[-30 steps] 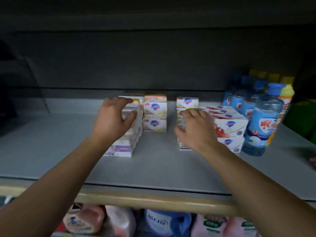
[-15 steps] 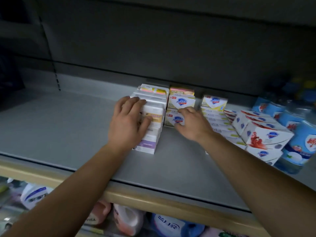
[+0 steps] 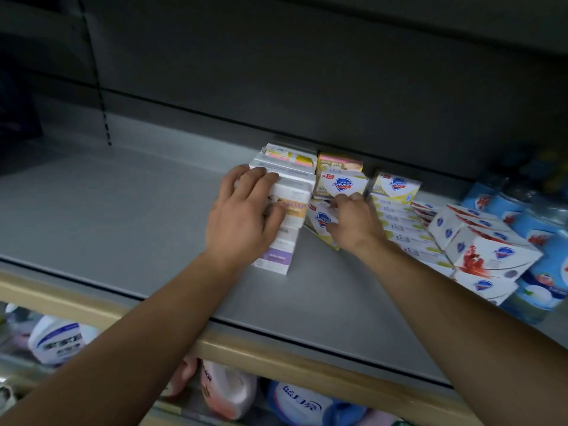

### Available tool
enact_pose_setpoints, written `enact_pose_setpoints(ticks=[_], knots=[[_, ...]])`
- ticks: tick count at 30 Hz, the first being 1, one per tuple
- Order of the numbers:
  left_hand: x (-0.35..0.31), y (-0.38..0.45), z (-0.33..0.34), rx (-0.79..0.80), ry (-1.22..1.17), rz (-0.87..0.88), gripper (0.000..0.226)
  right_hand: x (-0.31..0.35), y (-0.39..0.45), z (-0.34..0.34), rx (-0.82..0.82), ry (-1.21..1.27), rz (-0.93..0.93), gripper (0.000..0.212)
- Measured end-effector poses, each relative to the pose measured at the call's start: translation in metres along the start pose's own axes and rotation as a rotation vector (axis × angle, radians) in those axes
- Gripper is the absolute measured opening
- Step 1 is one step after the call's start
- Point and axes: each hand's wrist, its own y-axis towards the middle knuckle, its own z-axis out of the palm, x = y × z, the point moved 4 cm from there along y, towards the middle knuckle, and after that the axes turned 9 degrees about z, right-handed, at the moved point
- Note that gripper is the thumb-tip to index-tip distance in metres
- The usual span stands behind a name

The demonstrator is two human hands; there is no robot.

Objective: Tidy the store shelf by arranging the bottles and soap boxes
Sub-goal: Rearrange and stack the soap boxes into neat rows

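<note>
On the grey shelf [image 3: 123, 216] stands a row of white and purple soap boxes [image 3: 284, 238]. My left hand [image 3: 246, 219] grips this row from the left, fingers over the top, thumb on the right side. Just right of it sit two stacked yellow Safeguard boxes [image 3: 342, 182]. My right hand [image 3: 353, 222] holds the lower one [image 3: 319, 219], which is turned at an angle. Further right lie a row of yellow-white boxes [image 3: 399, 222], red-and-white Safeguard boxes [image 3: 491, 250] and blue-labelled bottles [image 3: 550, 241].
The left half of the shelf is bare. A wooden-coloured front edge [image 3: 276, 361] runs below my arms. Detergent bottles [image 3: 227, 392] fill the lower shelf. The dark back wall [image 3: 307, 87] stands close behind the boxes.
The view has shifted left and down. My right hand has moved from the yellow-white row to the lower yellow Safeguard box and turned it. My left hand stays on the white and purple row.
</note>
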Motion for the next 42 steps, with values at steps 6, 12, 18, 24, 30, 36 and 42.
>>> enact_pose_setpoints(ticks=[6,12,18,24,30,36,42], knots=[[-0.002,-0.001,-0.001,-0.023,0.007,0.005,0.044,-0.008,-0.017,-0.028,0.048,0.299,0.153,0.04],[-0.005,-0.001,-0.004,0.099,-0.015,0.015,0.051,-0.026,-0.063,-0.047,0.01,0.433,0.151,0.029],[-0.03,0.004,-0.026,0.135,0.041,0.067,0.05,-0.05,-0.11,-0.053,-0.003,0.73,0.147,0.019],[-0.104,-0.039,-0.022,0.367,-0.496,0.269,0.072,-0.075,-0.148,-0.045,0.059,1.207,0.173,0.023],[-0.121,-0.06,0.005,0.495,-0.784,-0.084,0.065,-0.105,-0.167,-0.025,0.147,1.491,0.249,0.015],[-0.114,-0.056,0.02,0.494,-0.879,-0.343,0.043,-0.111,-0.172,-0.014,0.256,1.458,0.067,0.043],[-0.109,-0.06,0.014,0.427,-0.863,-0.443,0.064,-0.11,-0.176,-0.013,0.114,1.2,0.116,0.025]])
